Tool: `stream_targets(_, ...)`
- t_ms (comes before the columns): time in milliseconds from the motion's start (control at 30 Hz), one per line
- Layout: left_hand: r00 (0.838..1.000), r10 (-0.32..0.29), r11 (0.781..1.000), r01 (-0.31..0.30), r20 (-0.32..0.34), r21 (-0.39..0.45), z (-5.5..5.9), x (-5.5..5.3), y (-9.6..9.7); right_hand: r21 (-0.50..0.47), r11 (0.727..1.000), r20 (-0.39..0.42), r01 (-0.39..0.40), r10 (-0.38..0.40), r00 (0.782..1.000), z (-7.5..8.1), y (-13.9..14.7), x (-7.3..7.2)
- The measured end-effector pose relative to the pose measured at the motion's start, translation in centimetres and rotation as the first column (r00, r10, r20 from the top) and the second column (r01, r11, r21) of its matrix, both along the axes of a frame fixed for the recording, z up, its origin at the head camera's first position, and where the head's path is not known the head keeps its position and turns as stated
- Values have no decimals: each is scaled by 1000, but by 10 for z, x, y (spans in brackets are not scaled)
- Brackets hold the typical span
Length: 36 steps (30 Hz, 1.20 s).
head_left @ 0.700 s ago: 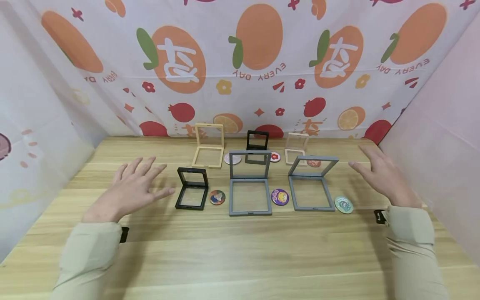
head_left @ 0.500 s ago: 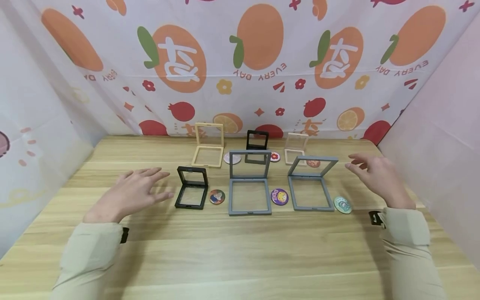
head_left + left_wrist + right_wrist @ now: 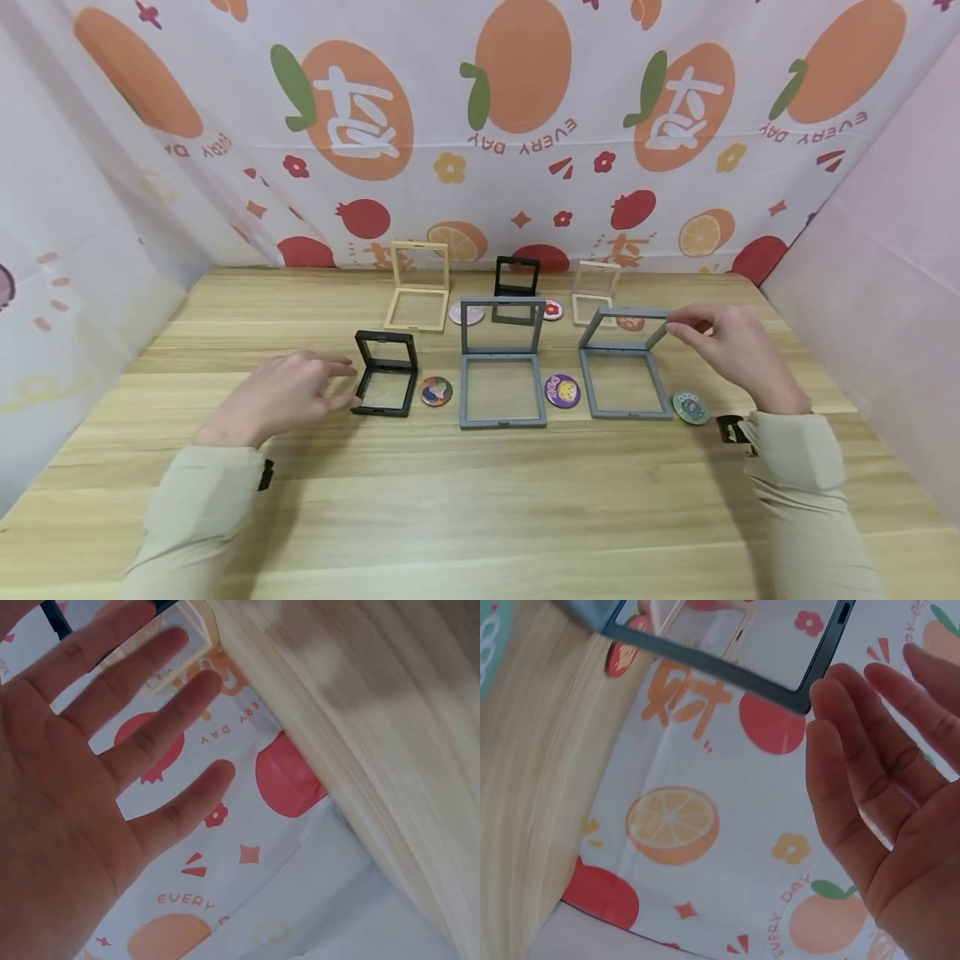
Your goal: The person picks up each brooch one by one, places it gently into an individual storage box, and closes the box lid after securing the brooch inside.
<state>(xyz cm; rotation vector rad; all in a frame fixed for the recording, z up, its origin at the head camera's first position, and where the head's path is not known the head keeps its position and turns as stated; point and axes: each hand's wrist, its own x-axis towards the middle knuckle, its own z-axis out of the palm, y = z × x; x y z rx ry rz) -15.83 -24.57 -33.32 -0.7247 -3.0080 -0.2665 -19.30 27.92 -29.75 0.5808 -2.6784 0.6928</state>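
Note:
My left hand is beside the front-left black display frame, its thumb tip at the frame's left edge. In the left wrist view, that hand's fingers are spread. My right hand reaches the upper right corner of the lid of the right grey display frame, which stands raised. Its fingers are slightly bent near that corner in the right wrist view; whether they touch it I cannot tell. A green badge lies below this hand.
A larger grey frame stands unfolded between a dark badge and a purple badge. Behind are a yellow frame, another black frame, a pale pink frame and several badges, before a fruit-print curtain.
The left hand has moved right and down to the black frame. The right hand has moved left to the right grey frame's lid, its thumb and fingers drawn closer together. The frames have stayed put.

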Motion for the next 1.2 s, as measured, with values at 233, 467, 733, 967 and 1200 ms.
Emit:
stream_targets(233, 999, -44, 999, 44, 10, -4, 0, -3, 2, -18, 996, 30, -82, 83, 996, 1, -11, -4)
stream_targets(467, 1000, -26, 1000, 26, 9, -2, -1, -2, 5, -17, 994, 52, -110, 111, 992, 6, -20, -4)
stream_targets(733, 1000, -28, 1000, 28, 6, 3, -1, -2, 7, -46, 990, 71, -135, 138, 988, 12, -39, -2)
stream_targets(967, 1000, -9, 1000, 9, 22, -2, -3, -1, 5, -70, 985, 90, -157, 163, 983, 16, -50, -3)
stream_targets(1200, 999, 2, 1000, -2, 42, -10, -4, -2, 5, -63, 981, 63, -183, 187, 980, 16, -59, -2)
